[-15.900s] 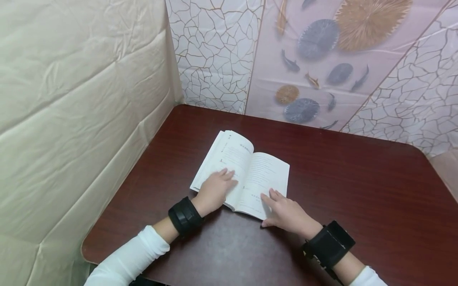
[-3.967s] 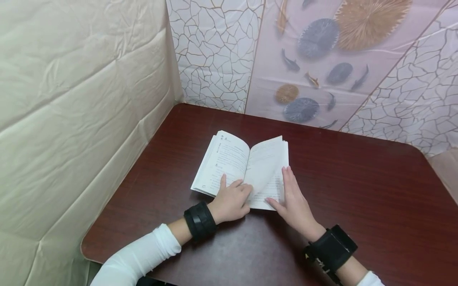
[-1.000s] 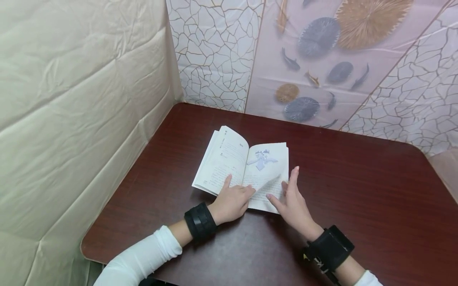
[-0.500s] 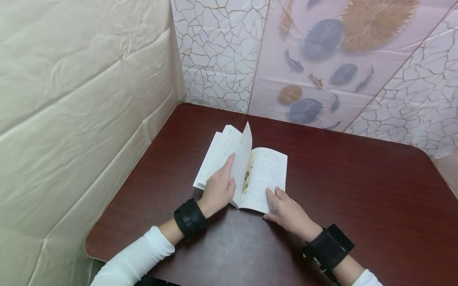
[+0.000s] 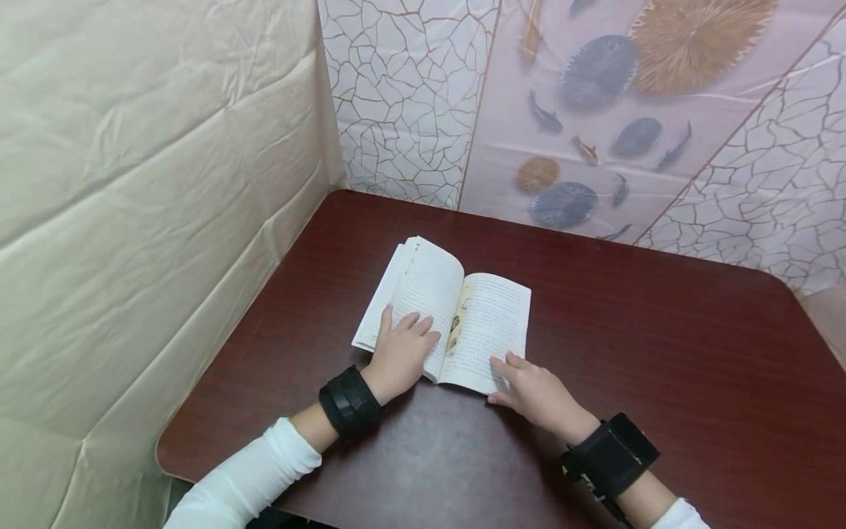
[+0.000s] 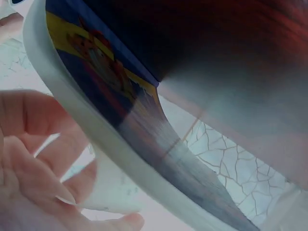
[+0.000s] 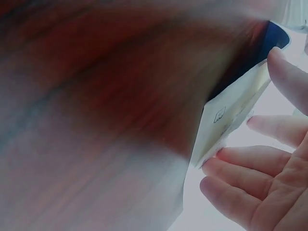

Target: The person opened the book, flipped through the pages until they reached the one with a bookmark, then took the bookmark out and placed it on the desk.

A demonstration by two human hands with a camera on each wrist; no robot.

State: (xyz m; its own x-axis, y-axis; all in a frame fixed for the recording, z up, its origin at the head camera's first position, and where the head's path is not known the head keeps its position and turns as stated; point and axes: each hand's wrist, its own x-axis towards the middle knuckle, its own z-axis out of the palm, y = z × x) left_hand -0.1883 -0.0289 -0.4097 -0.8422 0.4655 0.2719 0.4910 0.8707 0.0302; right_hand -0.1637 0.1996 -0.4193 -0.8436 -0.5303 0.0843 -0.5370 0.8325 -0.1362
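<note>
An open book [image 5: 492, 308] with printed pages lies on the dark red table, a strip of coloured illustration running near its fold. On the lower part of its left page rests my left hand [image 5: 399, 356], fingers spread. My right hand [image 5: 535, 393] is at the lower right corner of the right page, its fingertips on the paper and its thumb by the bottom edge. In the left wrist view the book's colourful cover [image 6: 103, 62] shows beneath the page edges. The right wrist view has extended fingers [image 7: 240, 175] beside the page edge.
The reddish-brown table [image 5: 661, 353] reaches out to the right of the book. A cream cloth wall [image 5: 165, 220] borders it on the left, and a patterned curtain [image 5: 410, 110] hangs behind. Black bands [image 5: 350, 400] circle both wrists.
Several leaves have been turned to the left. Half a second ago one leaf stood raised by my left hand; now it lies down on the left side under that hand's spread fingers.
</note>
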